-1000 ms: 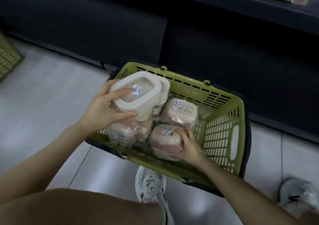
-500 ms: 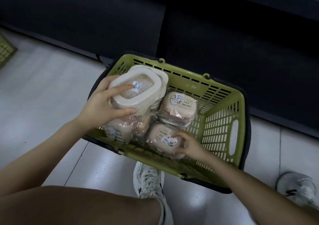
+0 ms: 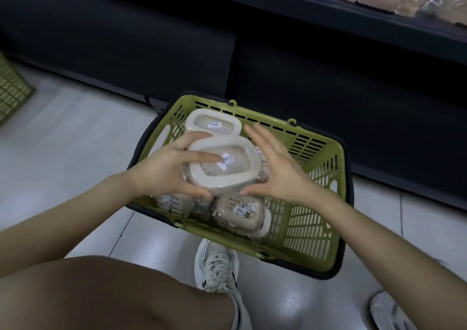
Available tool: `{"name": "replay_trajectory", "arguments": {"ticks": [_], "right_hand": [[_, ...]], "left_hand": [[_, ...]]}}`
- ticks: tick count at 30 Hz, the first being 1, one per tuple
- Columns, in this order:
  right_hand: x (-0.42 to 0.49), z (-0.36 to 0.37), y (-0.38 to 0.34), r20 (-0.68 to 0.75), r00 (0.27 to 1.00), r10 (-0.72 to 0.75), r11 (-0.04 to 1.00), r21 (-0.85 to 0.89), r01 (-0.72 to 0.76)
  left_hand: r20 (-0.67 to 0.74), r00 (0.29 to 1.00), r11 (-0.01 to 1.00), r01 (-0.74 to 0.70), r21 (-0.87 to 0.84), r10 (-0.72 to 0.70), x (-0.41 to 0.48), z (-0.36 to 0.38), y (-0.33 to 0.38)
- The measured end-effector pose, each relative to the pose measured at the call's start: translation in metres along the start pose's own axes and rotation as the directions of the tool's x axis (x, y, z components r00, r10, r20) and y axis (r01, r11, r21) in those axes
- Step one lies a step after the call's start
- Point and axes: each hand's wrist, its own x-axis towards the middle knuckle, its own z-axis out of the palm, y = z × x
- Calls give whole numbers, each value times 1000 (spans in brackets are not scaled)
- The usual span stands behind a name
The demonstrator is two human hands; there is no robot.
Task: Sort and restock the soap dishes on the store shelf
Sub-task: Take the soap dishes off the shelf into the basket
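Cream oval soap dish [image 3: 225,175], film-wrapped, white barcode sticker [image 3: 225,161] (print unreadable) | I see left hand [image 3: 166,173] gripping it | right hand [image 3: 278,168] straight-fingered, thumb at its edge | green basket [image 3: 316,228] beneath both hands

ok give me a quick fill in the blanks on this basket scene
The left hand grips the top soap dish above the ____.
The right hand, fingers straight, is on the dish's ____ side.
The basket is ____ in colour.
It stands on the ____.
Missing: basket, right, green, floor.
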Motion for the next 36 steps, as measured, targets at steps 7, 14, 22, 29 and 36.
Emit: {"name": "replay_trajectory", "arguments": {"ticks": [7, 14, 22, 29, 36], "right_hand": [[-9, 25, 21, -24, 1000, 10, 998, 70, -8], [-39, 73, 43, 22, 948, 319, 939, -142, -312], [-20, 117, 45, -6, 931, 364, 906, -232, -355], [-26, 79, 36, 8, 926, 376, 876, -328, -353], [-61, -22, 28, -335, 908, 250, 923, -201, -328]], "left_hand": [[205, 965, 976, 128, 178, -164, 7, 4, -2], [-68, 889, 828, 447, 340, -452, -13, 11, -45], [-29, 853, 803, 500, 325, -521, -22, 19, -50], [48, 835, 792, 500, 351, -548, -11, 10, -44], [73, 926, 861, 314, 400, -371, 56, -38, 23]]}}
